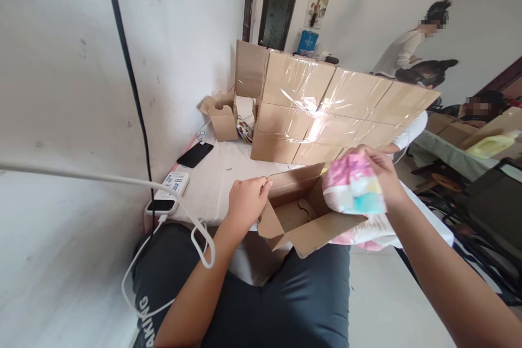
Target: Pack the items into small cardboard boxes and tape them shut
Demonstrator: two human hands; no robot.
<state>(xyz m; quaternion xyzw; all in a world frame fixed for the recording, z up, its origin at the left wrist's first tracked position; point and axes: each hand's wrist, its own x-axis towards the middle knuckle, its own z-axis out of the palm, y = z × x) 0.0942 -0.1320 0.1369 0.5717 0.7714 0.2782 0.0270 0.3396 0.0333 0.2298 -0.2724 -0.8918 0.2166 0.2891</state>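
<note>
An open cardboard box (290,218) stands at the table's near edge, flaps spread, with a dark curved line on its inside. My left hand (248,198) is closed on the box's left rim, thumb and fingertips at the flap. Over the right side of the box, my right hand (381,174) grips a soft pink, white and teal packet (353,185). Motion blurs the packet, and its contents cannot be made out. Part of another pink and white thing (369,232) shows under the box's right flap.
A taped cardboard partition (322,109) rises behind the box. A smaller open box (224,119), a black phone (196,155) and a white power bank (163,204) lie left. A white cable (199,231) hangs before my left arm. Other people sit and stand beyond the partition.
</note>
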